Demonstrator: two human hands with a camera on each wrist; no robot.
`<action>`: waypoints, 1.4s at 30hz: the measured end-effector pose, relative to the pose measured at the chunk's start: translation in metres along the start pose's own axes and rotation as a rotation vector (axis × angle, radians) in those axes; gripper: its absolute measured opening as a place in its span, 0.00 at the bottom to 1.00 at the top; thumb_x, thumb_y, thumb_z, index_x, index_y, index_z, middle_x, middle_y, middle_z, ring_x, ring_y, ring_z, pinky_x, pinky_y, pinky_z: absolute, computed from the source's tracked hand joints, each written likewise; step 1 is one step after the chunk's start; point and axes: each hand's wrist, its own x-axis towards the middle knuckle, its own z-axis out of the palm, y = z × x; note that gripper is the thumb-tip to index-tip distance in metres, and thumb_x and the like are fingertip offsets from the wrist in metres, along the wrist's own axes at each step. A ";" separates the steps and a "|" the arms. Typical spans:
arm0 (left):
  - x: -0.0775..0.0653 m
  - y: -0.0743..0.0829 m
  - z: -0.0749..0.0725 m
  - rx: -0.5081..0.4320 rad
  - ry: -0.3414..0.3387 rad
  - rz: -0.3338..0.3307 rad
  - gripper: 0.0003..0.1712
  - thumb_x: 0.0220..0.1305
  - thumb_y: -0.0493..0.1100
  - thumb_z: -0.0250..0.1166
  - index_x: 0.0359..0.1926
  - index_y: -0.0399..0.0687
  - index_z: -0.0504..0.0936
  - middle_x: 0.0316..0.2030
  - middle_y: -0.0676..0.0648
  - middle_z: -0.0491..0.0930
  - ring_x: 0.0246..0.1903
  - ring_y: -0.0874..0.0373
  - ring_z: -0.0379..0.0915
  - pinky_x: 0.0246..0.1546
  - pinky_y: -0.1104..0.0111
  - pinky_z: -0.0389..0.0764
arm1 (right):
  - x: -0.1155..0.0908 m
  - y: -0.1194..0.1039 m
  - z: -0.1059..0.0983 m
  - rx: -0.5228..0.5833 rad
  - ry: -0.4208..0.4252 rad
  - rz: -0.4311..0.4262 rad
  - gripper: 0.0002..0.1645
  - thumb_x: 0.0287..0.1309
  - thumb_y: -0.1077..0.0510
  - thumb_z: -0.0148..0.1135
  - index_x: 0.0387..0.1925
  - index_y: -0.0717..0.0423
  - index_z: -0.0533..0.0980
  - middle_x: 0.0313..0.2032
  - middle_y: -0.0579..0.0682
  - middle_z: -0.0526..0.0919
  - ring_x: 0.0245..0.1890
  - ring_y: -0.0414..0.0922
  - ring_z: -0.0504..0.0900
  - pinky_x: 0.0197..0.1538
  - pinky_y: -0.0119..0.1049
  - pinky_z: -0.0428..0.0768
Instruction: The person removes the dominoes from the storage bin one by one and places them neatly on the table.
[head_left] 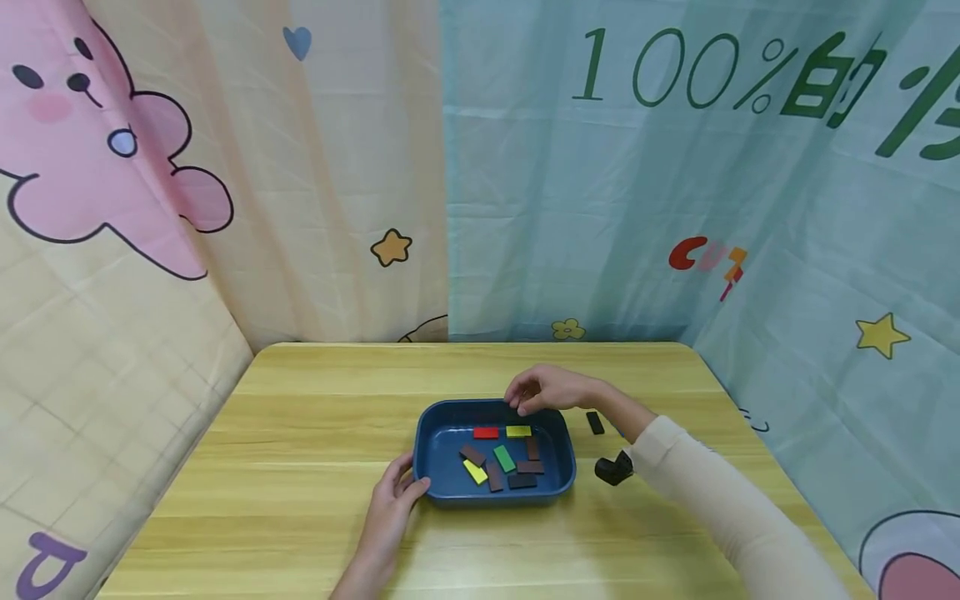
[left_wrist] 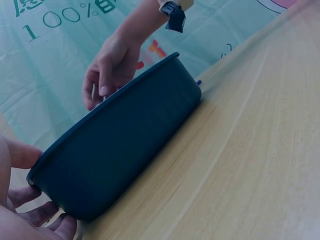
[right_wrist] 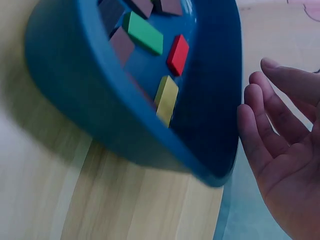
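Observation:
A dark blue plastic tub (head_left: 442, 498) stands on the table and holds several flat rectangular blocks. My left hand (head_left: 392, 493) grips its left end, thumb at the rim and fingers against the outer wall, as the left wrist view also shows. Over the far right rim hovers my right hand (head_left: 551, 389), fingers loosely bent with nothing between them; in the right wrist view its fingertips are beside the rim. Inside the tub lie a red block (head_left: 486, 433), a green block (head_left: 504, 458), yellow blocks (head_left: 518, 432), brown blocks (head_left: 530, 468) and a black block (head_left: 522, 482).
On the wooden table (head_left: 315, 433), right of the tub, lies another black block (head_left: 595, 422). A black object (head_left: 612, 470) sits by the right sleeve, partly hidden, its kind unclear. Printed curtains (head_left: 570, 208) hang behind the table and along its sides.

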 end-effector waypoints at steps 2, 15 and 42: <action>0.000 0.000 -0.001 -0.001 0.001 -0.006 0.31 0.75 0.35 0.60 0.74 0.31 0.64 0.73 0.31 0.62 0.70 0.36 0.62 0.63 0.62 0.73 | 0.007 -0.003 0.005 0.006 -0.017 -0.011 0.17 0.69 0.65 0.65 0.57 0.67 0.80 0.49 0.59 0.84 0.48 0.45 0.83 0.53 0.39 0.82; 0.002 -0.001 0.002 -0.003 -0.001 0.008 0.29 0.74 0.33 0.59 0.73 0.31 0.65 0.72 0.31 0.62 0.68 0.36 0.64 0.58 0.68 0.74 | 0.038 -0.011 0.036 -0.039 -0.152 -0.089 0.17 0.69 0.70 0.62 0.57 0.68 0.80 0.51 0.59 0.84 0.45 0.42 0.84 0.51 0.36 0.84; 0.001 -0.001 0.003 -0.003 0.004 0.019 0.29 0.73 0.33 0.60 0.72 0.30 0.65 0.72 0.30 0.63 0.68 0.36 0.64 0.62 0.64 0.73 | 0.059 -0.009 0.077 -0.431 -0.121 -0.141 0.18 0.64 0.63 0.72 0.55 0.58 0.82 0.40 0.44 0.83 0.37 0.35 0.78 0.44 0.29 0.78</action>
